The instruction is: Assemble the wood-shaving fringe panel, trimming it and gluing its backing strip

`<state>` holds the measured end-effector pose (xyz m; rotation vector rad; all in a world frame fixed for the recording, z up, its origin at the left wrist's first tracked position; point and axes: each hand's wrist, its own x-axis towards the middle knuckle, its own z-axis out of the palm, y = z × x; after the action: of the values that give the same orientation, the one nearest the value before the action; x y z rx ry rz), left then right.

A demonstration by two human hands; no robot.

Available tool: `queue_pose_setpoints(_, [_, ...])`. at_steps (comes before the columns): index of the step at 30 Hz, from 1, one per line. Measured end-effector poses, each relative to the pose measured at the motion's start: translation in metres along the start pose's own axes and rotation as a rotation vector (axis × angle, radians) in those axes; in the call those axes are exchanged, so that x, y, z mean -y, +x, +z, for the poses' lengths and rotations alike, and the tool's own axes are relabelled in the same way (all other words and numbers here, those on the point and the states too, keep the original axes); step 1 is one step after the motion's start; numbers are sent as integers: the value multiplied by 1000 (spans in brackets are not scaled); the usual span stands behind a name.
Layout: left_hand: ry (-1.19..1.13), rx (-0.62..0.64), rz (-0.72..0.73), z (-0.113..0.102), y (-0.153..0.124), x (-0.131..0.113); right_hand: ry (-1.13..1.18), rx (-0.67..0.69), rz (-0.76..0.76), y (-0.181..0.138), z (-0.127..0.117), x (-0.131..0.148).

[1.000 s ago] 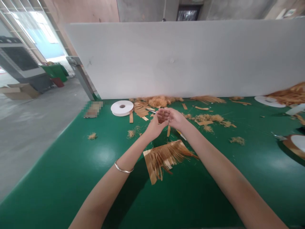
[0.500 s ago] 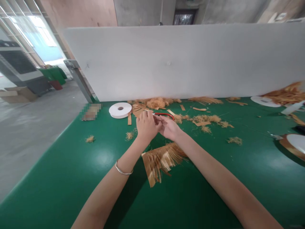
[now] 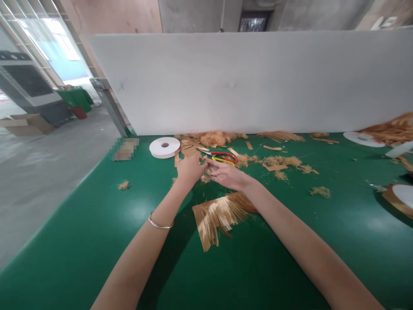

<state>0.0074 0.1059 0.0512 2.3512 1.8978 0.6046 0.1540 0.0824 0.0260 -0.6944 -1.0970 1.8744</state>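
My left hand (image 3: 189, 168) is bent, its thumb and forefinger meeting the fingertips of my right hand (image 3: 226, 175). Whatever lies in the left hand's pinch is too small to make out. The right hand is turned partly upward, fingers stretched out. Just beyond the hands lie scissors (image 3: 225, 155) with one red and one yellow handle. A small tuft of tan fibre (image 3: 205, 178) shows below the fingertips. Nearer to me, a tan fringed strip (image 3: 214, 215) lies on the green table, partly hidden by my right forearm.
A white spool (image 3: 158, 150) stands at the back left, beside tan scraps. Fibre clumps (image 3: 280, 162) are scattered to the right. A white panel (image 3: 226, 82) borders the table's far edge. At the far right are another white disc (image 3: 361, 138) and a tan-edged roll (image 3: 395, 198).
My left hand has moved slightly left and down, and its fingers have loosened. More of the scissors shows now, including the yellow handle and the blades. The fringed strip has stayed in place.
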Motion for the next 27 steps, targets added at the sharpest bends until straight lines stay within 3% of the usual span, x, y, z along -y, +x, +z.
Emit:
queue_pose_setpoints(6, [-155, 75, 51, -3, 7, 13, -32, 102, 6, 0, -5, -1])
queue_pose_setpoints(12, [-200, 60, 11, 4, 6, 11, -38, 64, 31, 1, -7, 2])
queue_pose_setpoints(18, [-298, 26, -50, 5, 14, 28, 13, -166, 61, 3, -12, 7])
queue_pose_setpoints(20, [-364, 45, -78, 1, 19, 41, 10, -314, 42, 1, -19, 13])
queue_pose_setpoints(23, [-509, 172, -47, -4, 24, 61, -50, -560, 30, -3, -36, 24])
queue_pose_setpoints(27, [-670, 341, -16, -7, 26, 73, -201, -690, 57, -9, -50, 36])
